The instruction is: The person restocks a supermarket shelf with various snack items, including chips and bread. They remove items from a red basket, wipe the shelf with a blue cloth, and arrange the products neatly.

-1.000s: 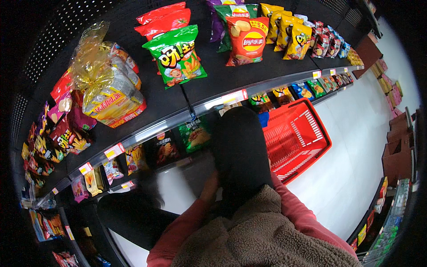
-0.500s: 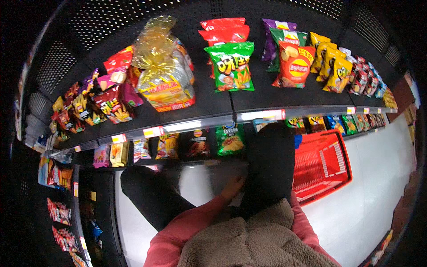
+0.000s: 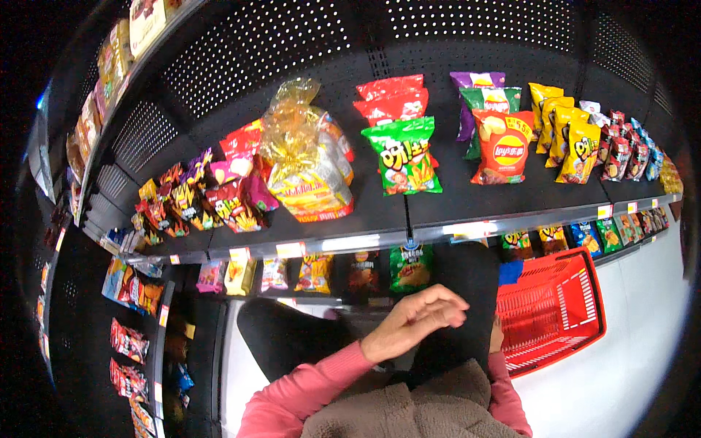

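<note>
My left hand (image 3: 420,317) is raised over my dark-trousered lap, its fingers loosely bent and nothing visible in them. Only a strip of my right hand (image 3: 496,337) shows, beside my knee at the near left side of a red plastic basket (image 3: 595,292); its fingers are hidden. A blue item (image 3: 511,272) shows at the basket's far left corner, partly behind my knee. Ahead on the shelf stand a green snack bag (image 3: 401,157), an orange-red chip bag (image 3: 502,146) and a clear gold-tinted bag of packs (image 3: 307,168).
A black shelf (image 3: 467,208) with price tags spans the front. Under it, a lower shelf holds more bags, including a green one (image 3: 410,266). Yellow bags (image 3: 580,151) line the right, dark bags (image 3: 237,206) the left. A side shelf holds red-and-white packets (image 3: 130,341). White floor (image 3: 628,321) lies right.
My left hand has come up from low between my legs and moved right, over my lap. The view has shifted, so the shelf appears lower and further right.
</note>
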The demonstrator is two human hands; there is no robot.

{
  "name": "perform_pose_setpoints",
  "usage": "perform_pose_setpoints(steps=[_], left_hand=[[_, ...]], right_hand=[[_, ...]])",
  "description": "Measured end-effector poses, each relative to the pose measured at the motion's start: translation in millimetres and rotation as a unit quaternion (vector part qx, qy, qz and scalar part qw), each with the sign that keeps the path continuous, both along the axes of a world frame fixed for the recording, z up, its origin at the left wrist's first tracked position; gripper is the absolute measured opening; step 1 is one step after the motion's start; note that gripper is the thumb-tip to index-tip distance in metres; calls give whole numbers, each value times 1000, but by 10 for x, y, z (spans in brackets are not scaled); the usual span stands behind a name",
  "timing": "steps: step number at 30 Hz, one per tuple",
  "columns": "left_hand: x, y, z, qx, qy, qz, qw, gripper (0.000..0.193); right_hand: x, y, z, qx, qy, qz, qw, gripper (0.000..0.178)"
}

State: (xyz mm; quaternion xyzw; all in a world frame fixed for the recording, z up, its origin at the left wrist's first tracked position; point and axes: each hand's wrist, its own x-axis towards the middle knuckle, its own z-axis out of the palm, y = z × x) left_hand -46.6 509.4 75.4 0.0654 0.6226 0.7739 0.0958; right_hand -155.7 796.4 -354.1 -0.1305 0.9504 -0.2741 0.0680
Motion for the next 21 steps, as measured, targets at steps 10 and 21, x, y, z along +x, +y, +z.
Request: perform_pose_setpoints(steps=[10,21], left_hand=[[-124,-95,1206,295,408,-155,850,64],[-383,-898,1210,361,301,-127,873,64]], right_hand=[[-228,-240,1990,-186,150,-34,970,30],[-1216,-1975,4428,-256,334,113,900,21]])
